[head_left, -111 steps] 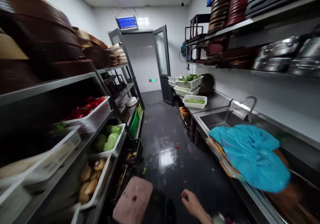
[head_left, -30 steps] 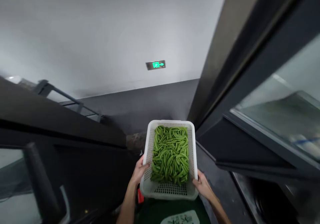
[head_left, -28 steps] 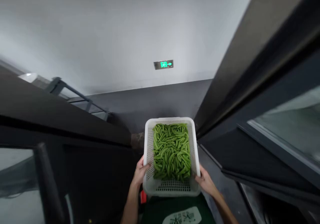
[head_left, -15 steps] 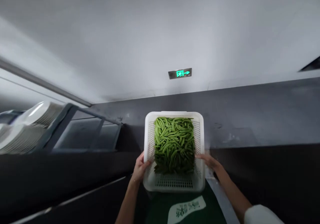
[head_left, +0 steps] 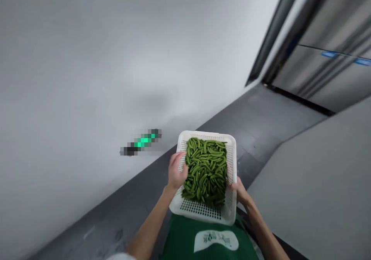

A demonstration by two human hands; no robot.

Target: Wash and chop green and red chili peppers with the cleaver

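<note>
A white perforated plastic basket (head_left: 199, 212) is held in front of my green apron (head_left: 179, 236). Green pea pods (head_left: 206, 171) lie heaped in it, reaching close to its side walls. My left hand (head_left: 177, 171) grips the basket's left rim, with the thumb on the inner side and the fingers curled over the wall. On the opposite side, my right hand (head_left: 239, 189) holds the right rim low down, its thumb over the edge; its other fingers are hidden behind the wall.
A white wall (head_left: 101, 78) runs along the left, with a blurred green-lit sign (head_left: 143, 141) low on it. Grey floor (head_left: 255, 117) leads to a doorway with steel cabinet doors (head_left: 321, 74) at the upper right. Another pale wall (head_left: 313, 175) stands close on the right.
My view has turned right: the plate rack has left view, and the doorway with steel doors has appeared. My left hand has shifted higher along the basket's rim. The basket stays held.
</note>
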